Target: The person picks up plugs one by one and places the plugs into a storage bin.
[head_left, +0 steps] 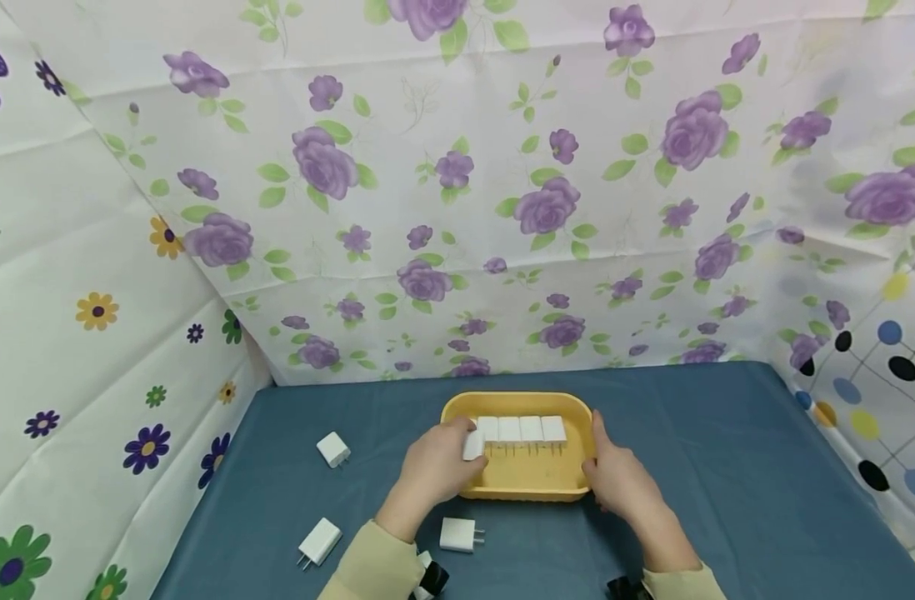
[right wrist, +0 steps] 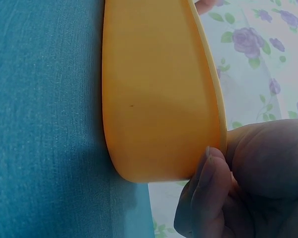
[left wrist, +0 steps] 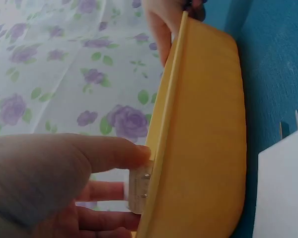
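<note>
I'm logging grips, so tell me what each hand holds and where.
The left hand pinches a white charger by its body; the right hand grips the yellow tray by the rim at its right end.

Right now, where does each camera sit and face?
Head: on the head, facing forward and down at tray and plugs; left hand, right hand and sleeves show.
Left wrist: on that wrist, facing the tray's outside; left hand pinches a plug, right hand at top.
Right wrist: on that wrist, facing the tray's outside; right hand holds the tray, some left hand at top.
Both wrist views share tray and flowered backdrop.
</note>
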`<state>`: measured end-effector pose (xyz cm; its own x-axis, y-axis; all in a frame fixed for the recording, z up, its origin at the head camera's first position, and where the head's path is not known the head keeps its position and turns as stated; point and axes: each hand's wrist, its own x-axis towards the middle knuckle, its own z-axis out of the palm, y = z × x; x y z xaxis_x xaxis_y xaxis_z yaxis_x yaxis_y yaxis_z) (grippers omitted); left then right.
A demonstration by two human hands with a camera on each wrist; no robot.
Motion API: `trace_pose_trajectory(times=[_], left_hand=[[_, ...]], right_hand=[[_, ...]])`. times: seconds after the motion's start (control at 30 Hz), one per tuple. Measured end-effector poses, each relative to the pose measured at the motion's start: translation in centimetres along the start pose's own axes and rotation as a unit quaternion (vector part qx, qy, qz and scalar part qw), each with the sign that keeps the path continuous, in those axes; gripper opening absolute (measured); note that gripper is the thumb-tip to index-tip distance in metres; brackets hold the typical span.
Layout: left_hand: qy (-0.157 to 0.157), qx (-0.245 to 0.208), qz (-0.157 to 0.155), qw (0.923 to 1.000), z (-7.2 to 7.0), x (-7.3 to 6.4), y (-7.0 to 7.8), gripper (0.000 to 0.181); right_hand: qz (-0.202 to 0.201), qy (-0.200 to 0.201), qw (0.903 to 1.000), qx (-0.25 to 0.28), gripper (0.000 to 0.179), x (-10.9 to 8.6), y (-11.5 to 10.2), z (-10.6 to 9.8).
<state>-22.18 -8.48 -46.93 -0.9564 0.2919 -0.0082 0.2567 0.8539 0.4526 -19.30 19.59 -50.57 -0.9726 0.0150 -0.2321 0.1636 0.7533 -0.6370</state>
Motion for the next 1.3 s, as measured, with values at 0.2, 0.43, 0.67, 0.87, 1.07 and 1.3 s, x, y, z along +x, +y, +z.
trace_pose_trajectory(times=[0.2, 0.43, 0.67, 0.87, 1.07, 1.3], left_hand=[[-0.062, 0.075, 0.017, 0.9951, -0.1, 0.2, 0.8, 0.032], [-0.080, 0.102, 0.012, 0.9914, -0.4, 0.3, 1.4, 0.031], [-0.091, 0.139, 0.000, 0.9861, -0.1, 0.5, 1.8, 0.034], [-0.095, 0.171, -0.005, 0.9807, -0.1, 1.1, 1.7, 0.023], [-0.084, 0.184, -0.015, 0.9792, 0.0, 1.5, 1.6, 0.018], [-0.052, 0.199, -0.023, 0.9783, 1.6, 1.3, 1.8, 0.049]], right_hand=[[0.001, 0.001, 1.0000, 0.001, 0.082, 0.0, 0.0, 0.1], [-0.002, 0.003, 1.0000, 0.002, 0.081, 0.2, 0.1, 0.1], [0.004, -0.002, 1.0000, 0.007, 0.082, 0.1, 0.3, 0.2], [0.005, -0.002, 0.9999, 0.013, 0.083, 0.2, 0.1, 0.1], [0.004, -0.006, 0.9999, 0.011, 0.083, 0.4, -0.2, -0.1], [0.008, -0.007, 0.9999, 0.005, 0.082, 0.2, 0.0, 0.0]])
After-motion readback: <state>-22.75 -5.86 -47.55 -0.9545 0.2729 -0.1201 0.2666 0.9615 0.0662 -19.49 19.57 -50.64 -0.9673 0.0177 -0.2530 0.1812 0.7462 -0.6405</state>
